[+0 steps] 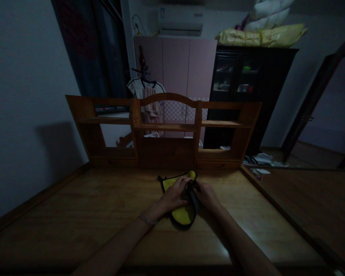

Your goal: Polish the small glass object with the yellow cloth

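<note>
A yellow cloth [184, 216] with a dark border and a grey reverse side lies partly folded on the wooden desk, under and between my hands. My left hand [175, 193] is closed over the cloth, its fingers bent around a small, dark, shiny object [186, 190] whose kind I cannot make out. From the other side my right hand [206, 194] presses in, with its fingers curled against the object and the cloth's folded grey edge. Both sets of fingertips meet near the cloth's middle and are partly hidden in the dim light.
The wooden desktop [109, 207] spreads around my hands. At its back stands a wooden shelf unit [166, 127] with open compartments. A wall [31, 115] borders the left side. Beyond are a pink wardrobe [175, 65], a black cabinet [267, 84] and hanging clothes [149, 92].
</note>
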Available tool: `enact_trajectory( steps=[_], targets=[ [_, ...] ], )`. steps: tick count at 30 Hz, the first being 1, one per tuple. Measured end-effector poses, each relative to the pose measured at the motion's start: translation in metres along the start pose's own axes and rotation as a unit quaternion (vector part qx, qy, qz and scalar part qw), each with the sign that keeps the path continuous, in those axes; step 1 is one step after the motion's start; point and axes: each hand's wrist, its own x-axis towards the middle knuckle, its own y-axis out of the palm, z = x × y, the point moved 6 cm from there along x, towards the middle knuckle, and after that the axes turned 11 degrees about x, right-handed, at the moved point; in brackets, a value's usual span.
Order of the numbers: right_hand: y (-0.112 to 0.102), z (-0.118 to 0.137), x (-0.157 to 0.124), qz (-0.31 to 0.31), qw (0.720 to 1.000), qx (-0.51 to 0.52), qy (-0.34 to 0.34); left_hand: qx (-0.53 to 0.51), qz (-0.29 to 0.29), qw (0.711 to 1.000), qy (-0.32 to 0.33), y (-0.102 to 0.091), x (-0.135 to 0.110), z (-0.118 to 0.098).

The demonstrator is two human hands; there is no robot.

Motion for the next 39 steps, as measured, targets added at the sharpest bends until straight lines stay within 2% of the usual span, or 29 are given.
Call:
enact_trajectory(
  steps=[6,12,17,22,26,33,39],
  targets=[
    [-0.002,0.003,-0.001,-0.006,0.999,0.040,-0.016,-0.010,0.000,1.000,-0.009,-0.001,-0.001,0.001],
    [-0.003,0.007,-0.002,-0.006,0.997,0.074,0.007,-0.014,0.007,1.000,0.009,-0.001,0.000,-0.002],
    [0.001,0.005,-0.005,0.012,0.995,0.096,0.000,-0.017,0.006,1.000,0.004,-0.001,0.000,-0.003],
    [0.001,0.005,-0.005,0.001,0.995,0.101,-0.022,-0.023,-0.001,1.000,-0.005,0.000,-0.001,-0.002],
    [-0.001,0.008,-0.002,-0.006,0.996,0.085,-0.015,-0.021,-0.002,1.000,-0.001,0.000,-0.001,-0.001],
    [-0.011,0.011,-0.001,-0.043,0.998,-0.007,0.043,-0.020,-0.005,1.000,-0.001,0.001,-0.001,0.003],
    [-0.008,0.012,-0.002,-0.022,1.000,0.015,0.011,-0.016,-0.012,1.000,-0.009,0.000,-0.002,0.002]
  ],
)
